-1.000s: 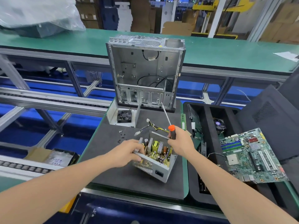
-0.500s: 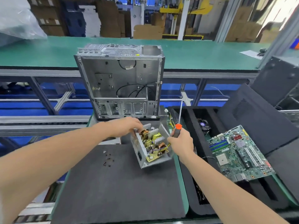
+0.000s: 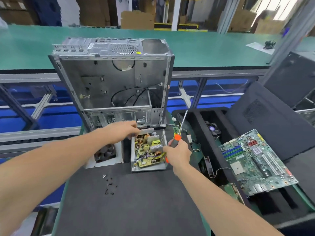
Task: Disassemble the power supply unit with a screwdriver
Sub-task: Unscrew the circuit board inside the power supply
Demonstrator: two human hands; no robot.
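Note:
The open power supply unit sits on the black foam mat, a grey metal box with its yellowish circuit board, coils and heatsinks exposed. My left hand grips the unit's far top-left wall. Just right of the unit, my right hand holds an orange-and-black screwdriver by the handle, its shaft pointing up and away. The removed fan cover, with a black fan in it, lies to the left of the unit, partly under my left forearm.
An empty grey computer case stands upright right behind the unit. Several loose black screws lie on the mat front left. A green motherboard rests on a black foam tray at the right.
The unit has been pushed back and turned square, now flat close to the case. My left hand shifted from its near side to its far wall; my right hand followed with the screwdriver.

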